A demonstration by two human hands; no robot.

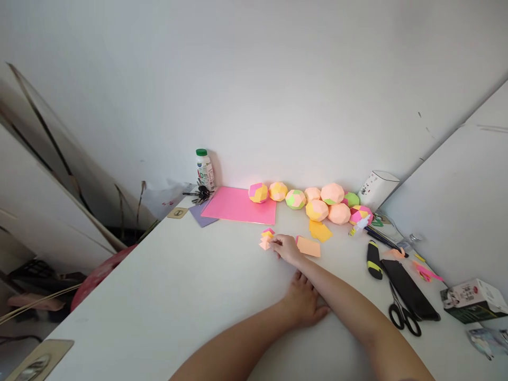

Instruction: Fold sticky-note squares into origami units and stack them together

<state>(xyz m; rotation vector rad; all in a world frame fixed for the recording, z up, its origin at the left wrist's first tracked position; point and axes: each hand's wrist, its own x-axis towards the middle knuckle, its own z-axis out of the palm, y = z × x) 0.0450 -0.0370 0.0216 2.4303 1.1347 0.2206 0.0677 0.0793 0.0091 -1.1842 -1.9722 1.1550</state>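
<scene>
My right hand (286, 248) reaches across to a small cluster of folded paper pieces (265, 239), pink, yellow and peach. Its thumb and fingers are pinched together at the peach piece on the cluster's right edge. Nearer to me, my left hand (304, 302) lies flat on the white table (190, 296), fingers stretched out and holding nothing, below the right forearm. Just right of my right hand sits a stack of peach paper (308, 246). Beyond it are yellow paper sheets (319, 230).
Several folded paper balls (316, 210) line the wall, one on a pink sheet (238, 205). A bottle (205, 170) and keys (202, 193) stand back left. At right lie a box cutter (374, 260), scissors (404, 317), a black case (410, 290) and a carton (474, 300).
</scene>
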